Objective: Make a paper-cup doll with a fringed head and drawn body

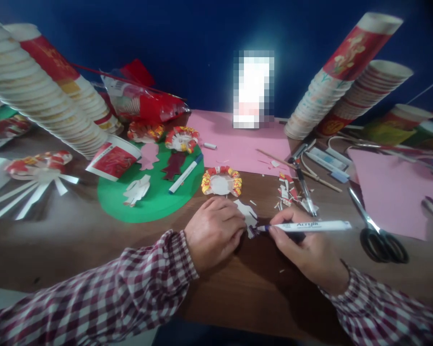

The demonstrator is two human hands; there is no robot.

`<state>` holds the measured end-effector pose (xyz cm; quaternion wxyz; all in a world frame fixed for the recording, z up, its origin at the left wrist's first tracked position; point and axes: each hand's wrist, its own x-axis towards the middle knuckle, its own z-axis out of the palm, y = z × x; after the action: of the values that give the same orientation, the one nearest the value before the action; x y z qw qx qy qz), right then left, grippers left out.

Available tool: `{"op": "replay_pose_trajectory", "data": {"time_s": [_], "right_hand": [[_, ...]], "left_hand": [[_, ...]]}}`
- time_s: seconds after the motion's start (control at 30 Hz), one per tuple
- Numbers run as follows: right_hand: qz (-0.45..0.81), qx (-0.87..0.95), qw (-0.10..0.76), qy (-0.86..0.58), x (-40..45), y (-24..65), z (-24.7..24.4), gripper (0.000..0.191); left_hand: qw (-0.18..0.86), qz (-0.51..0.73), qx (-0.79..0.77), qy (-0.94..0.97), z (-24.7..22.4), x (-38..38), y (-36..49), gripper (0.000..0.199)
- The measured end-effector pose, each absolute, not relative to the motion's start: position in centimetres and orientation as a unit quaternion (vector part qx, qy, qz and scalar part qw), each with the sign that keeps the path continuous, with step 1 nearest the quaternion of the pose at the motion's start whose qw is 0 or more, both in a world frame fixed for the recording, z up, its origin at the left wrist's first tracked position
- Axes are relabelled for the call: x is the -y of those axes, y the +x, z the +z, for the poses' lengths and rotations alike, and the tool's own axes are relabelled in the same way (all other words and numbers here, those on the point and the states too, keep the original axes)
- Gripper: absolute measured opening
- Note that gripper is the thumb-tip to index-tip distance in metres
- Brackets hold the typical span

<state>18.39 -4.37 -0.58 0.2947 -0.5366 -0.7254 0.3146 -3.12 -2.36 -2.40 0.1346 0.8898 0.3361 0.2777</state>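
My right hand [306, 250] grips a white acrylic marker [310, 226] with a dark purple tip. The tip meets the lower end of a small white paper cutout [246, 214], where a dark purple patch shows. My left hand [216, 228] rests on the table with its fingers curled together, pinning the cutout's left edge; its fingertips are partly hidden. Just beyond the cutout lies a ring-shaped paper piece [222, 182] with red and yellow rolled edges and a pale centre.
A green paper disc [147, 211] carries several cutouts and a blue-capped marker [185, 174]. Black-handled scissors [382, 242] lie at the right, near paper scraps [286, 192] and a pen [305, 185]. Tall paper-cup stacks lean at left [39, 81] and right [341, 72]. A bright blurred screen [252, 91] stands behind.
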Motion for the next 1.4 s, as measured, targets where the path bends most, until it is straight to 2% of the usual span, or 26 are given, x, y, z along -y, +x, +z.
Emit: {"op": "replay_pose_trajectory", "data": {"time_s": [0.23,1.4], "right_hand": [[0.329,0.732,0.261,-0.536,4.31,18.41,-0.71,0.008],[0.361,0.732,0.242,-0.524,4.39,18.24,-0.47,0.011]], "left_hand": [[0.135,0.27,-0.334,0.893,-2.39,2.33,-3.14,0.011],[0.145,0.272,-0.333,0.891,-2.36,2.24,-3.14,0.014]]}}
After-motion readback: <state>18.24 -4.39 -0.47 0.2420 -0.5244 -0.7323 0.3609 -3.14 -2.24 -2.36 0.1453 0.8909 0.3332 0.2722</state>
